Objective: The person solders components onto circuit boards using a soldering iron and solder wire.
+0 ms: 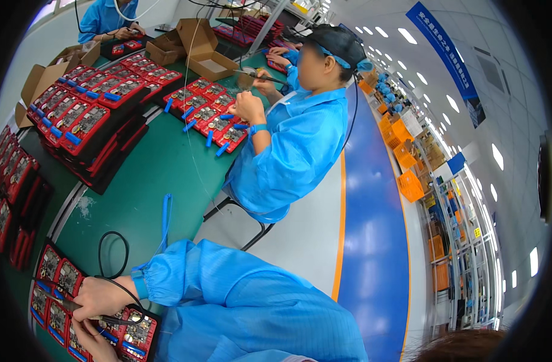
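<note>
My right hand (100, 297) comes in at the lower left in a blue sleeve with a blue wrist band (139, 283). It grips a soldering iron (59, 300), whose thin tip points left over a black tray of red circuit boards (54, 270). The iron's black cable (112, 234) loops on the green table (149, 181). Just below, my left hand (90, 341) lies on the red boards at the frame's edge. It is partly cut off, so its grip is unclear.
A co-worker in a blue coat (291, 145) sits further along the table with hands over red boards (209, 111). Stacked black trays of boards (86, 123) and open cardboard boxes (205, 49) fill the left. A blue floor aisle (372, 229) and shelves with orange bins (410, 184) lie to the right.
</note>
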The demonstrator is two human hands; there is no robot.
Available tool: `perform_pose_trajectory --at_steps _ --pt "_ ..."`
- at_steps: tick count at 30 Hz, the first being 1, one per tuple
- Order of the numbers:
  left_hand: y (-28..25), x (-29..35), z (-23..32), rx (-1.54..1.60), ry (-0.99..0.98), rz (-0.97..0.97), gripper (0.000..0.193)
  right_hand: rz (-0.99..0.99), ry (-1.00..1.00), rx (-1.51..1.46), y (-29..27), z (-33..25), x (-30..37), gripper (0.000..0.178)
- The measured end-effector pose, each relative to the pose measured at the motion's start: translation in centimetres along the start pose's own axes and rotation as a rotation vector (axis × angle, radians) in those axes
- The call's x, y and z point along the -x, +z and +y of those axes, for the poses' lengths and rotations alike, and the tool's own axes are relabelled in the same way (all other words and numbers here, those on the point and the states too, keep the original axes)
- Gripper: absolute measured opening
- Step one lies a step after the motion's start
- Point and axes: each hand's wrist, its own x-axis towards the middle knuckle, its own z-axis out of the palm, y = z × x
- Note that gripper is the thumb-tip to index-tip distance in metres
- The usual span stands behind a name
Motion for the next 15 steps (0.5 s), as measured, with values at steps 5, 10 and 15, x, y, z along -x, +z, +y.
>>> perform_pose_trajectory --at_steps 5,10,15 --pt "0.4 0.3 -0.4 -0.063 0.034 0.099 0.029 0.001 -0.011 0.003 1.1 0.3 0.2 0.014" --pt "-0.6 -0.1 0.9 0.07 -0.029 0.039 0.027 -0.002 0.013 0.041 2.0 0.6 0.7 0.015" --pt "-1.0 -0.4 1.3 0.377 -0.079 -0.13 0.024 -0.031 0.025 -0.059 2.3 1.2 0.8 0.015"
